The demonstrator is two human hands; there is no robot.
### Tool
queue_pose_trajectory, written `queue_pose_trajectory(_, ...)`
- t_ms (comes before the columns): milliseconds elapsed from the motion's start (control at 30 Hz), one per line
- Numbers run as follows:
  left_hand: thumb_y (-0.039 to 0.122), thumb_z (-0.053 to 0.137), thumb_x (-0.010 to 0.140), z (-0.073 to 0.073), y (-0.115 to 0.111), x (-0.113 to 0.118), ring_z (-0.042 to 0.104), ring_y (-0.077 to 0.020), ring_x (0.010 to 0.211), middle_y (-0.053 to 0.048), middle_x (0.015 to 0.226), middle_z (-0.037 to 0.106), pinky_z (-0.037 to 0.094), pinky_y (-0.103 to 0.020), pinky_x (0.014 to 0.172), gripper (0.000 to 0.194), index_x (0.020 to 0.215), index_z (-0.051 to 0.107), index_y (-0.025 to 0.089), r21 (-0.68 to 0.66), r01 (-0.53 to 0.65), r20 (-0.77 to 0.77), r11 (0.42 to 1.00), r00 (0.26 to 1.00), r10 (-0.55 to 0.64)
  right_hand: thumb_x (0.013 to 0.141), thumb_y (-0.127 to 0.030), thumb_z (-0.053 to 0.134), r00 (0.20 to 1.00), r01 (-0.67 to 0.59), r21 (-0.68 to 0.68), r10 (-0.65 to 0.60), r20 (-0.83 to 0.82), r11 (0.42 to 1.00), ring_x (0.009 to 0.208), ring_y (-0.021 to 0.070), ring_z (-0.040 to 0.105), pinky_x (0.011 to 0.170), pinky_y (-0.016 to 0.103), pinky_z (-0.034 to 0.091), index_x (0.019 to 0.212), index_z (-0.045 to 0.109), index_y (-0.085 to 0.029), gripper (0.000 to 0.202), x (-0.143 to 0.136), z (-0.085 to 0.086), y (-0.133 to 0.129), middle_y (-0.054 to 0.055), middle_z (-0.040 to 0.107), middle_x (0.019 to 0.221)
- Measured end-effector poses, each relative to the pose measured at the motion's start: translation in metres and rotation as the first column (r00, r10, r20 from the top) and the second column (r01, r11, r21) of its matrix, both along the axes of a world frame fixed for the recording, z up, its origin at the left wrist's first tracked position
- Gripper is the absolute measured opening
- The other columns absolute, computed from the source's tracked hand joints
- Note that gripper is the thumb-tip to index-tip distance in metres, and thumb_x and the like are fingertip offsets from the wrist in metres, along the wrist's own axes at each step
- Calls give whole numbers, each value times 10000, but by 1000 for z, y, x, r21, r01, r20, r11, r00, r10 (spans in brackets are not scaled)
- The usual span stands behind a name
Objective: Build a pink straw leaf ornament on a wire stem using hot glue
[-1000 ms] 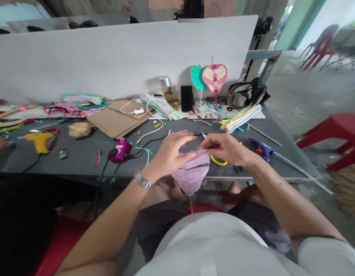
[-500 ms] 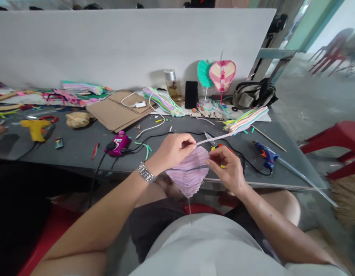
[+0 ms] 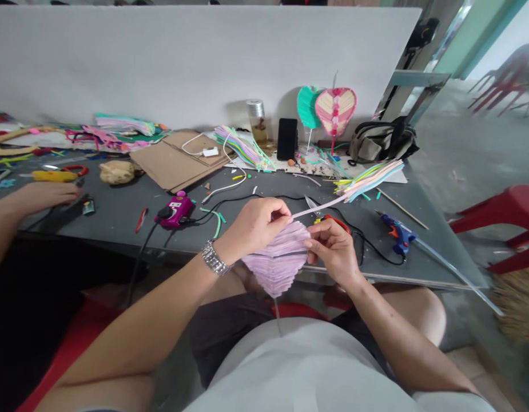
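A lilac leaf-shaped fan [image 3: 276, 269], built from rows of fuzzy pipe cleaners on a thin stem, hangs over the table's front edge with a dark gap across its middle. My left hand [image 3: 256, 228] is closed at its top, pinching a pale pink pipe cleaner [image 3: 319, 207] whose free length points right. At the fan's right edge, my right hand [image 3: 335, 252] pinches the rim between thumb and forefinger. Behind that hand lie orange-handled scissors [image 3: 337, 223], partly hidden. The fan's upper left is covered by my left hand.
A blue glue gun [image 3: 399, 232] with a long glue stick lies right. Pipe cleaner bundles [image 3: 369, 180], a phone [image 3: 287, 139], finished fans [image 3: 335, 111] and a purple power socket [image 3: 175, 210] stand behind. At left, a co-worker's hand [image 3: 45, 194] rests near a yellow glue gun [image 3: 54, 175].
My right fingers have closed on the fan's right edge, and the fan has shifted slightly left. A co-worker's hand has reached in at left; the yellow glue gun there has turned.
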State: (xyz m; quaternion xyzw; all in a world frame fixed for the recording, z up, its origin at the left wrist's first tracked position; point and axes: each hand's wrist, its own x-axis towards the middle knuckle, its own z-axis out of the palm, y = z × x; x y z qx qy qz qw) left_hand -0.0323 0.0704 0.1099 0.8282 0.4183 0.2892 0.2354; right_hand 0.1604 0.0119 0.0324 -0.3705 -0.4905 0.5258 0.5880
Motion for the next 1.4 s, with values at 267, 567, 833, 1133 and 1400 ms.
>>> queue_pose_trajectory(267,150,657,861,-2,-3,-2,630,-136,668,-2,742,732,417,-254,625,112,759,696,173,17,1,4,1000,1000,-1,765,-386,879,1000,11,-8,-11,-8,1000,377,100,577,373,204,468,844,604,-216,333,-4,-1,0,-72,644,566)
queue_pose_trajectory(567,197,656,871,6,-5,-7,577,-111,614,14,694,702,403,-245,609,124,759,703,169,-12,-67,47,998,997,67,738,-371,893,999,15,-13,-15,-39,1000,571,97,608,487,213,535,1001,653,-228,383,-5,-3,-8,-25,683,771)
queue_pose_trajectory(833,213,641,853,-5,5,-7,580,-121,610,4,683,710,410,-254,622,142,734,704,167,-41,-128,45,991,991,130,750,-413,877,997,68,-24,-69,-38,997,471,82,564,446,210,489,904,636,-223,343,-14,-12,-2,-64,620,657)
queue_pose_trajectory(1133,224,638,856,-18,8,-12,612,-135,630,-10,707,736,429,-255,614,145,748,715,166,-41,-135,17,990,991,136,777,-422,853,994,105,-68,-105,10,992,440,89,565,418,210,471,844,629,-218,310,-20,-27,1,-61,623,602)
queue_pose_trajectory(1400,224,651,876,-22,12,-14,639,-141,665,-33,771,770,466,-263,639,149,783,749,161,-40,-183,6,982,983,184,756,-393,865,996,79,-94,-83,-37,992,469,85,575,452,213,481,897,646,-216,315,-22,-26,7,-64,628,652)
